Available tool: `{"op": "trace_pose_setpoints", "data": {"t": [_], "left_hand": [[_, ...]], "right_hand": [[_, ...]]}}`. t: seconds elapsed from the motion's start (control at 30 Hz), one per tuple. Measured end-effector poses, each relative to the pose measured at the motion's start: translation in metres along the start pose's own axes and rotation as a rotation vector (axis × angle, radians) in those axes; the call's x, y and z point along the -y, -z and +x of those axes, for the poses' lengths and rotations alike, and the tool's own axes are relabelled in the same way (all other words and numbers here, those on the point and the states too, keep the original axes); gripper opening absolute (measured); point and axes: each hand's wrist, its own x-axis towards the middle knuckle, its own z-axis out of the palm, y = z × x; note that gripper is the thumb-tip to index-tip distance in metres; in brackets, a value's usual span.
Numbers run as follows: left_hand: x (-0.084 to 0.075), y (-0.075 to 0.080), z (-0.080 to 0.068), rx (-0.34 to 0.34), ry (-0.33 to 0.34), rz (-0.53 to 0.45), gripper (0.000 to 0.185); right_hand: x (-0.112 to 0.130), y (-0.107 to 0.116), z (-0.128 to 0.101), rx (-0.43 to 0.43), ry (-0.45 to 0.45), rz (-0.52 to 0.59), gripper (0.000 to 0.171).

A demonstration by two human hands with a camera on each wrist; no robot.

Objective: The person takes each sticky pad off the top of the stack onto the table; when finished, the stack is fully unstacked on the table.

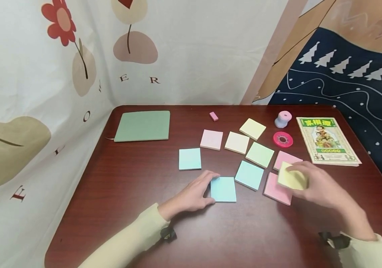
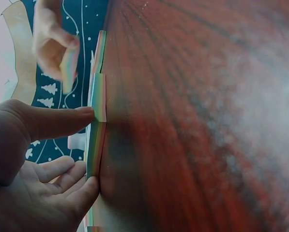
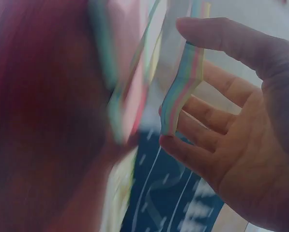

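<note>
Several pastel sticky-note pads lie spread over the dark red table (image 1: 117, 193). My right hand (image 1: 306, 178) pinches a yellow pad (image 1: 291, 178) between thumb and fingers, lifted just above two pink pads (image 1: 276, 188); the right wrist view shows that pad (image 3: 183, 89) edge-on in the fingers. My left hand (image 1: 207, 188) holds the left edge of a blue pad (image 1: 223, 189) lying flat, thumb and fingers on either side of it. The left wrist view shows that pad's edge (image 2: 95, 150) between thumb and fingers.
More pads lie behind: blue (image 1: 189, 159), pink (image 1: 211, 139), yellow (image 1: 237, 142), green (image 1: 259, 154). A green notebook (image 1: 142, 125) sits back left, a small pink eraser (image 1: 213, 116), a tape roll (image 1: 283, 139), a lilac sharpener (image 1: 283, 119) and a booklet (image 1: 326, 140) back right.
</note>
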Motion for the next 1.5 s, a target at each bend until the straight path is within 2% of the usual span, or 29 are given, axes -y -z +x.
{"op": "trace_pose_setpoints", "data": {"t": [0.07,0.2,0.4,1.1,1.33,1.5], "left_hand": [[-0.001,0.0,0.001,0.003,0.002,0.0,0.073],[-0.004,0.001,0.001,0.009,0.003,-0.014,0.072],[-0.005,0.002,0.001,0.015,0.012,-0.021,0.071],[-0.004,0.002,0.001,0.017,0.006,-0.012,0.071],[-0.003,0.003,0.001,0.017,0.001,-0.041,0.069],[-0.003,0.004,0.002,0.002,0.006,-0.085,0.068]], "right_hand": [[-0.021,0.005,-0.01,-0.001,-0.047,-0.027,0.064],[-0.05,0.008,-0.023,0.054,-0.123,-0.041,0.066],[-0.065,0.006,-0.026,0.132,-0.165,-0.04,0.065],[-0.063,0.007,-0.025,0.206,-0.23,0.004,0.072],[-0.052,0.016,-0.022,0.165,-0.234,-0.022,0.071],[-0.032,0.024,-0.011,0.118,-0.183,-0.032,0.067]]}}
